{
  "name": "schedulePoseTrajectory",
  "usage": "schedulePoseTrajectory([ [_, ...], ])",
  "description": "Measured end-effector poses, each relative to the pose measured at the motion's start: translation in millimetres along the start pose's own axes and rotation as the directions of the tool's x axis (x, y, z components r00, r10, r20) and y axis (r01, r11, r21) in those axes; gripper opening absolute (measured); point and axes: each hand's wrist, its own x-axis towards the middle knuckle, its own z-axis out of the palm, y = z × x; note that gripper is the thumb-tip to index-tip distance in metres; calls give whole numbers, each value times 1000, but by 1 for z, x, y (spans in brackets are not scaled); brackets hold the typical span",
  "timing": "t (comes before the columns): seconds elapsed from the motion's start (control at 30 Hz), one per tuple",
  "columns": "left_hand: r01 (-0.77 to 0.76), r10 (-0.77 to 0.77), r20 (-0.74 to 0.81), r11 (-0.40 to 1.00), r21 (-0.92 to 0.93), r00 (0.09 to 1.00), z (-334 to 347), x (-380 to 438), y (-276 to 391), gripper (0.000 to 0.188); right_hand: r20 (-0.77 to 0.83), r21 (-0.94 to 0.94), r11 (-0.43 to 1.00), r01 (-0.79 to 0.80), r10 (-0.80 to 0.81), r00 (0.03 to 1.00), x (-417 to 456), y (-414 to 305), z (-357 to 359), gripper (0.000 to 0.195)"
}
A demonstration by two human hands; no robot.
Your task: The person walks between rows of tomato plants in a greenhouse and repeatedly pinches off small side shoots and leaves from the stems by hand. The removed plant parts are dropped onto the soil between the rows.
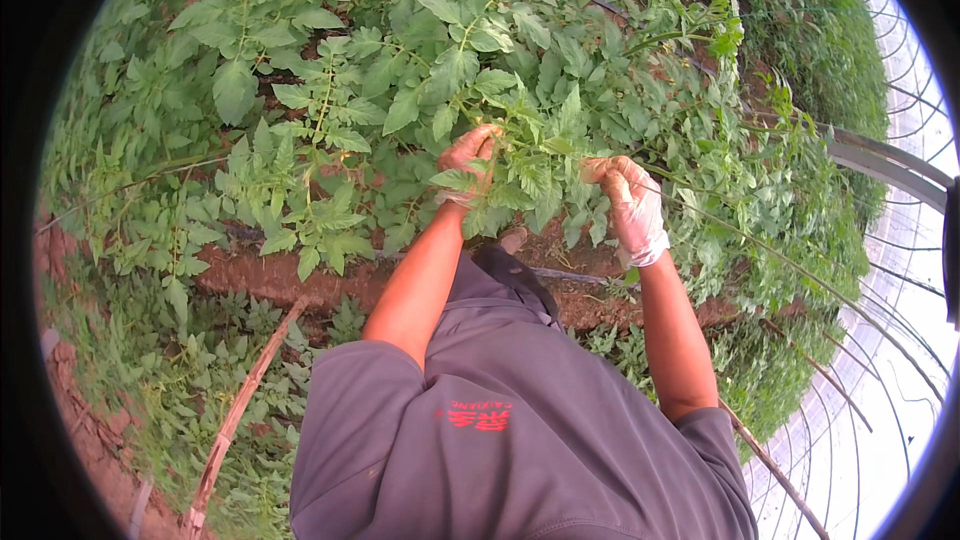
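Observation:
Leafy tomato plants fill the ground before me. My left hand, in a thin clear glove, has its fingers closed at a tomato shoot, partly behind leaves; exactly what it grips is hard to tell. To the right of that shoot, my right hand, in a similar glove stained at the fingertips, pinches thumb against fingers at a thin line or stem. A long taut string runs from near this hand toward the lower right.
Wooden poles stand at the lower left, with others at the lower right. A curved metal bar crosses at right, before the ribbed greenhouse wall. A dark hose lies on the soil by my feet.

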Motion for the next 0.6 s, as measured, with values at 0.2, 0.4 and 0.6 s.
schedulePoseTrajectory([
  [0.2, 313, -271, 192, 919, -240, 943, -7, 6, 11, 39, -118, 13, 999, -35, 36, 992, -7, 0, 5, 21],
  [0.4, 494, -280, 414, 612, -618, 866, -17, 35, -47, 39, -61, -198, 980, 18, -31, 998, -14, -20, 17, 20],
  [0.6, 55, -62, 174, 997, 45, 983, -3, 13, 14, 43, -79, -235, 970, 58, -79, 994, -23, -21, 26, 17],
])
